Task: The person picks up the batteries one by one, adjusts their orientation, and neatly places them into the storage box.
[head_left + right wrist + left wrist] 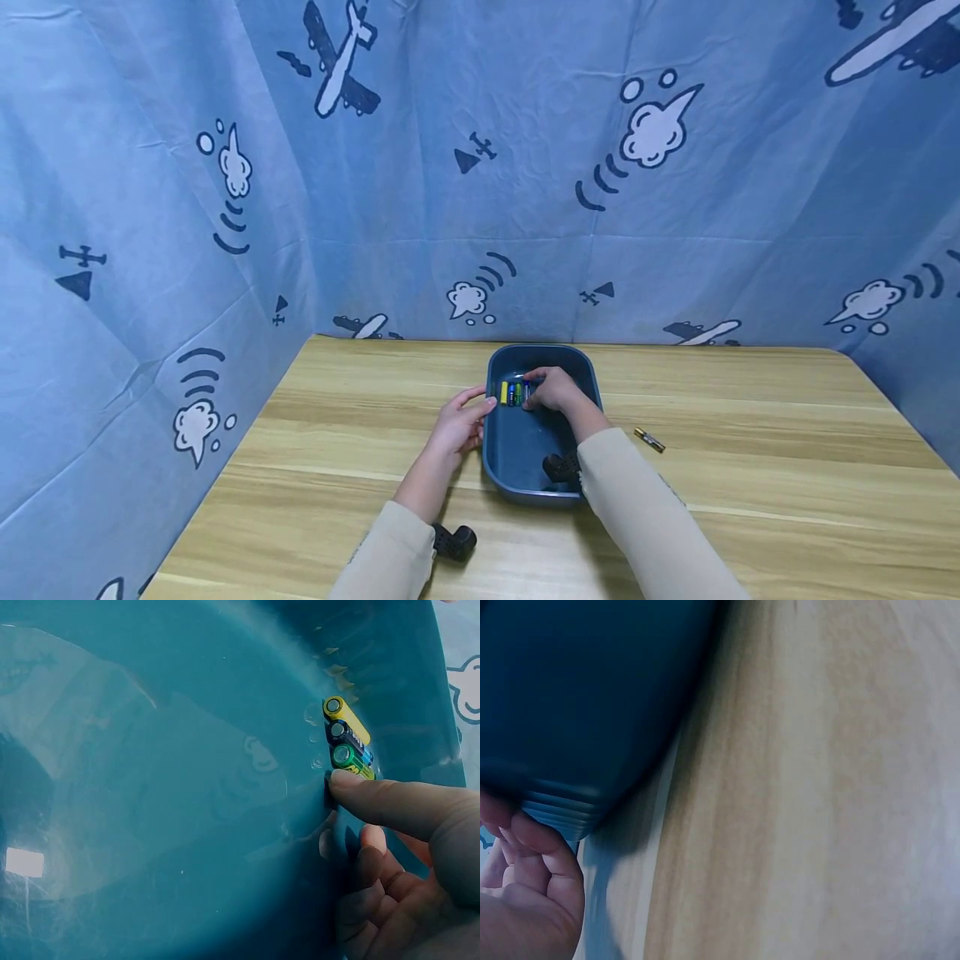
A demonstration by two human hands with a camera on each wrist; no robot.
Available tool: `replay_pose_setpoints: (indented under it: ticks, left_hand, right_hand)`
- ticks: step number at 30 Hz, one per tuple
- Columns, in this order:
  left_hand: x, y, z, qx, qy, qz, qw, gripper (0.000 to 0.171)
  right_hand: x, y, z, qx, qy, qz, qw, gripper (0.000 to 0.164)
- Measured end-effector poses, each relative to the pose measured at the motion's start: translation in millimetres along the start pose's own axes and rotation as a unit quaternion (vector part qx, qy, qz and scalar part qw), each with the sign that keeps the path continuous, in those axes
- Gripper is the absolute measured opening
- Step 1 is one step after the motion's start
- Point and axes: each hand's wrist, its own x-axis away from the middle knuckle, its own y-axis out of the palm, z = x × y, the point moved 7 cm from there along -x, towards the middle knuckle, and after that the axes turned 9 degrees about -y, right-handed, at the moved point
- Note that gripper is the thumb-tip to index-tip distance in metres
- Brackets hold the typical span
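A dark blue plastic bin stands on the table. My left hand grips its left wall, the thumb at the rim and the fingers outside; the left wrist view shows this hand curled against the bin. Inside, near the far end, a yellow battery, a dark blue battery and a green battery lie side by side. My right hand reaches in and pinches a blue battery at the right of this row. The thumb hides most of it in the right wrist view.
A black and gold battery lies on the wooden table, right of the bin. Blue patterned cloth hangs behind the table and along its left side. Black wrist devices are worn on both arms.
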Motion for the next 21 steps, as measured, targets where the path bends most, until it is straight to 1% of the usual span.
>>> replay_pose_setpoints:
  ticks: [8, 21]
  left_hand:
    - [-1.2, -0.3, -0.7, 0.003, 0.001, 0.0, 1.0, 0.038]
    - [-1.7, -0.2, -1.1, 0.004, 0.01, -0.004, 0.9999, 0.043]
  right_hand:
    - [-0.4, -0.1, 0.2, -0.001, 0.009, 0.003, 1.0, 0.047]
    - [-0.8, 0.5, -0.2, 0.008, 0.0, -0.003, 1.0, 0.05]
